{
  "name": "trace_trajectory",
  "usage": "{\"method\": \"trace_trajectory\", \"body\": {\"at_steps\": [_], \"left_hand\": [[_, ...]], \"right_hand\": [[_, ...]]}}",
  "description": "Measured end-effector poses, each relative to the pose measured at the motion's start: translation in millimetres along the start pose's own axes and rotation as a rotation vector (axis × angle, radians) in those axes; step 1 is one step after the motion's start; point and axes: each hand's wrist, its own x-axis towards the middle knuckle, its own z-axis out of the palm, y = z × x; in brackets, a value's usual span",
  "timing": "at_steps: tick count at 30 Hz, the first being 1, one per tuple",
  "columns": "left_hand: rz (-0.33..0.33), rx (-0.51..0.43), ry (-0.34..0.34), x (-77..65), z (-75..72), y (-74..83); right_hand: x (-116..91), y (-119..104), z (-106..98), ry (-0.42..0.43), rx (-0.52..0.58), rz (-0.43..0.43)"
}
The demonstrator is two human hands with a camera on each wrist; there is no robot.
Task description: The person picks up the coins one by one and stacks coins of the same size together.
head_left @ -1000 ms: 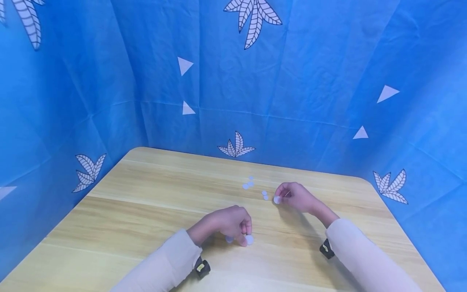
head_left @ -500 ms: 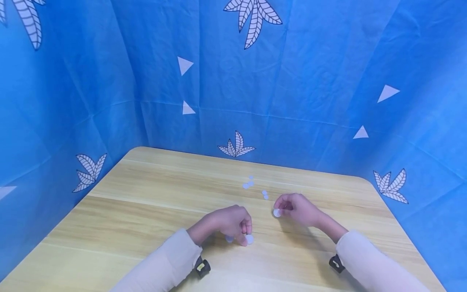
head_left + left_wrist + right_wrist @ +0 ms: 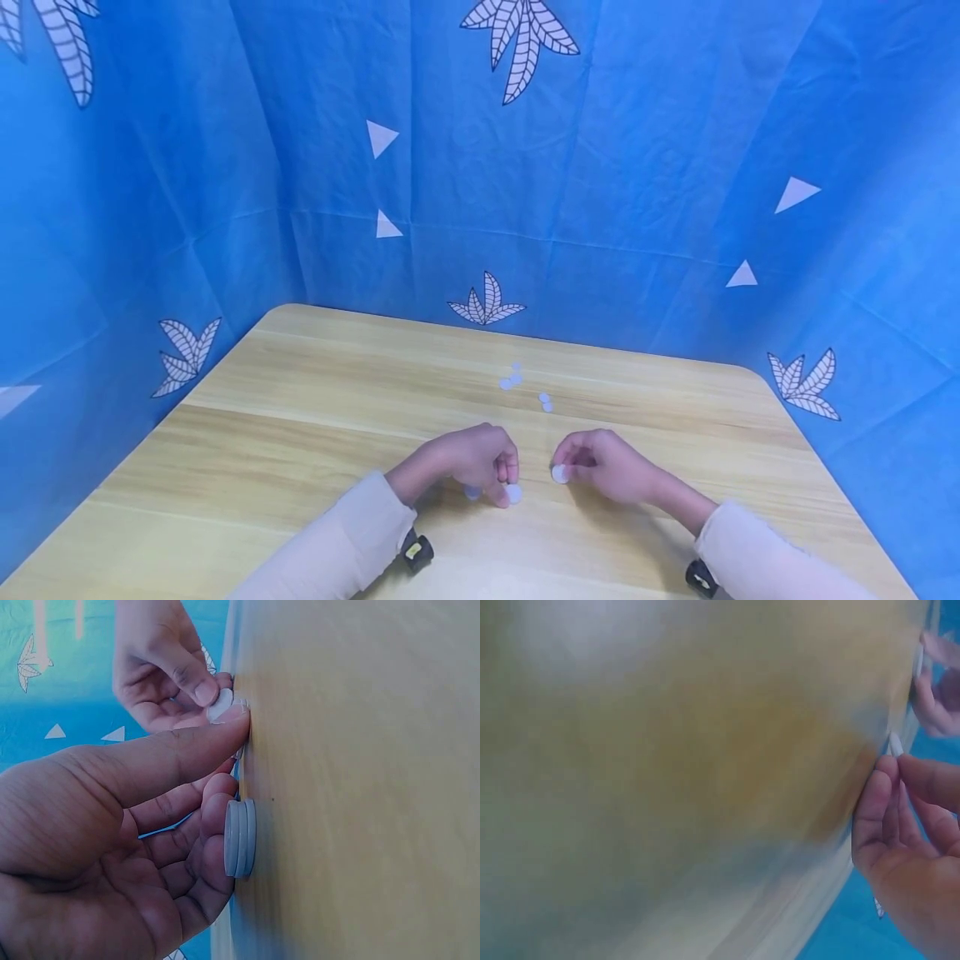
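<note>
My left hand point(image 3: 474, 454) stays low over the table, pinching a small round white disc point(image 3: 513, 493) between thumb and forefinger. Beside its curled lower fingers, a short stack of discs point(image 3: 240, 838) stands on the wood in the left wrist view. To the right, my right hand point(image 3: 611, 468) pinches another white disc point(image 3: 559, 473) between thumb and fingertips, just above or at the tabletop; I cannot tell which. The two pinched discs are close but apart. What lies under the left fingertips is partly hidden.
Farther back on the wooden table point(image 3: 337, 375), two discs point(image 3: 546, 402) lie close together, with a small cluster of discs point(image 3: 512, 380) behind them to the left. A blue patterned cloth point(image 3: 637, 167) hangs round the table's far and side edges.
My right hand has come nearer the front edge and slightly left with its disc, ending close to the left hand. The left hand has stayed in place.
</note>
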Motion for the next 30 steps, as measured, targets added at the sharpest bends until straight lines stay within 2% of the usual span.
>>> {"method": "trace_trajectory", "body": {"at_steps": [16, 30], "left_hand": [[-0.007, -0.014, 0.002, 0.4, 0.1, -0.7], [0.001, -0.006, 0.001, 0.4, -0.3, -0.9]], "right_hand": [[-9.2, -14.2, 20.1, -0.062, 0.25, 0.0], [-0.3, -29.3, 35.1, -0.046, 0.322, 0.041]]}}
